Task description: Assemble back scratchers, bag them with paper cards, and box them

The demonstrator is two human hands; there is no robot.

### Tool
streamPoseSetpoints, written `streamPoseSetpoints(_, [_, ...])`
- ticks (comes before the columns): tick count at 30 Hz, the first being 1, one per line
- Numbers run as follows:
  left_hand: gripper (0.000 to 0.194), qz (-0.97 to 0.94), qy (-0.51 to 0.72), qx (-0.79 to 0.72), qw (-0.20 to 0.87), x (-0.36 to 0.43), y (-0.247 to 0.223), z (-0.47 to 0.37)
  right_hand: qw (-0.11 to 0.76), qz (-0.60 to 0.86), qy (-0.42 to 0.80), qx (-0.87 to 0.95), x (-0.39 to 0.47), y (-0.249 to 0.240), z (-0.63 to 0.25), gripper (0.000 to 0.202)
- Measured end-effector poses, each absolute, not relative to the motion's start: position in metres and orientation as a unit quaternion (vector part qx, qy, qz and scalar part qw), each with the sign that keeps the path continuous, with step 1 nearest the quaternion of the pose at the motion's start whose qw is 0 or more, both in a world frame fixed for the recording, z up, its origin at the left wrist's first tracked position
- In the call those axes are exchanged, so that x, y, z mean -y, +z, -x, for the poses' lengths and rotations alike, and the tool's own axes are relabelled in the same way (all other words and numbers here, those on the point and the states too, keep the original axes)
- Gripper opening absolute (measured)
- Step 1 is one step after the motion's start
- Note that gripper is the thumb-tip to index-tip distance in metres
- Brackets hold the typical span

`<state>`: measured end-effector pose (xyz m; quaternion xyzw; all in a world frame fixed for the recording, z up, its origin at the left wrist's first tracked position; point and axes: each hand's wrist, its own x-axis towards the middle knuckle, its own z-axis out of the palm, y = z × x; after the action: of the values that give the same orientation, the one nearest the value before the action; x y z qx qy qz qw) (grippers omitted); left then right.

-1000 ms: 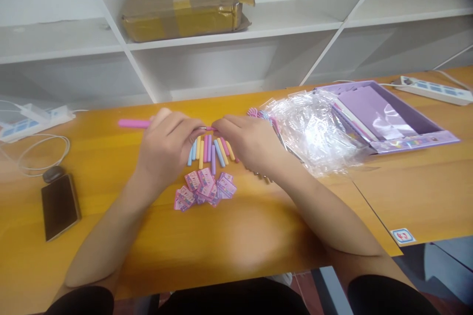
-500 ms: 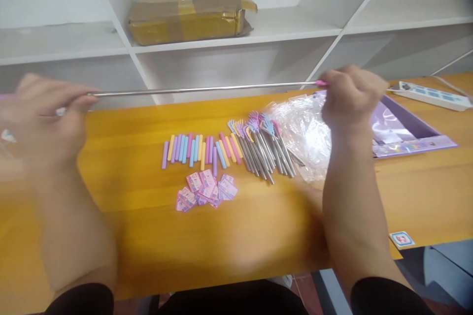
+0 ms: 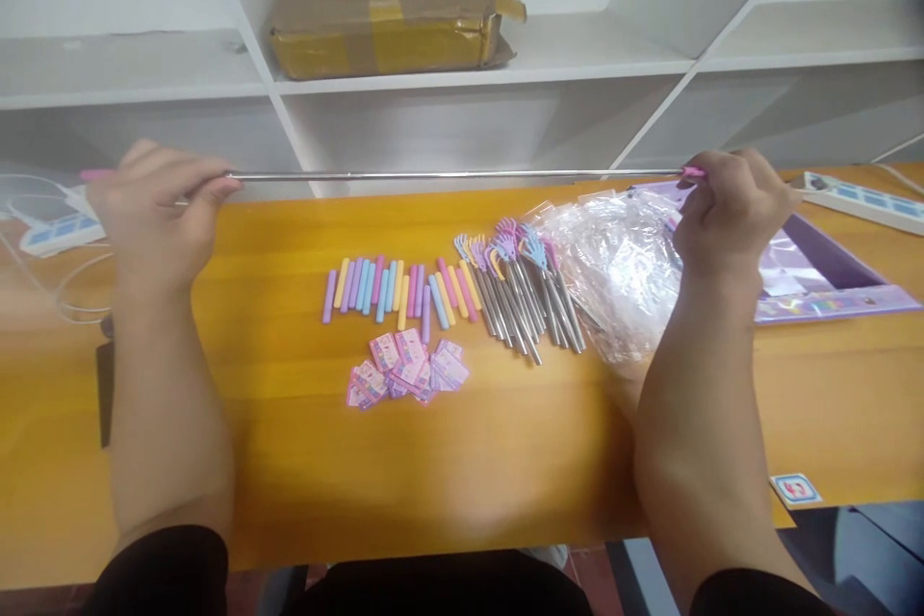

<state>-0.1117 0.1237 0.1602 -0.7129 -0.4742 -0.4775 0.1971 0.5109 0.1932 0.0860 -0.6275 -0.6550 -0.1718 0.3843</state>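
Metal rod [image 3: 404, 175], clenched in left grip [image 3: 160, 207], right grip [image 3: 731, 207]

Lit brightly and softly, apparently from above, to judge by a pale, hazy sheen on the table [image 3: 498, 491] below and between left hand [image 3: 163, 212] and right hand [image 3: 732, 207]. Shaded faintly, with blurred outlines, just inside both forearms [image 3: 169, 404]. Greyer and dimmer in the lower shelf [image 3: 491, 120] behind the rod [image 3: 404, 176]. Glaring white on the plastic bags [image 3: 621, 260] just beside the right hand, and glinting thinly along the rod. Slightly soft throughout, too much so for reading the cards [image 3: 411, 361] below the grip. Stretched and leaning toward the edges, darkened nearly to black in the corner above and beyond the right hand.
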Motion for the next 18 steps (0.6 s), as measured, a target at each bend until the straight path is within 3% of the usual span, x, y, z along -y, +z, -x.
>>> streamPoseSetpoints(8, [0.056,0.689,-0.475,0.491,0.241,-0.126,0.162,0.120,0.406,0.585,-0.215,0.668,-0.197,0.082,-0.516,0.030])
streamPoseSetpoints(18, [0.036,0.719,-0.427,0.472,0.278,-0.119,0.172,0.105,0.489,0.589,-0.115,0.634,-0.193,0.099,-0.512,0.038])
